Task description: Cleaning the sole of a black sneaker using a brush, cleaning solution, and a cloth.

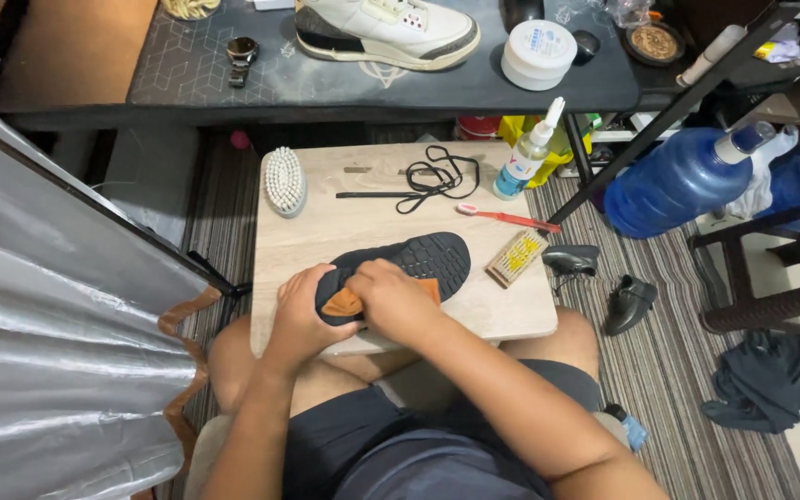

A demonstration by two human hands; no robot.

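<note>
The dark shoe [406, 264] lies sole-up near the front edge of the small wooden table [326, 231] on the person's lap, its long axis running from the front-left up toward the right edge, heel end under both hands. The left hand [300, 310] curls around that near end from the left, fingers gripping it, while the right hand [393, 298] sits just beside it, fingers pressed closed on an orange cloth [344, 303] against the sole; both forearms reach in from the front, the right crossing over the lap
</note>
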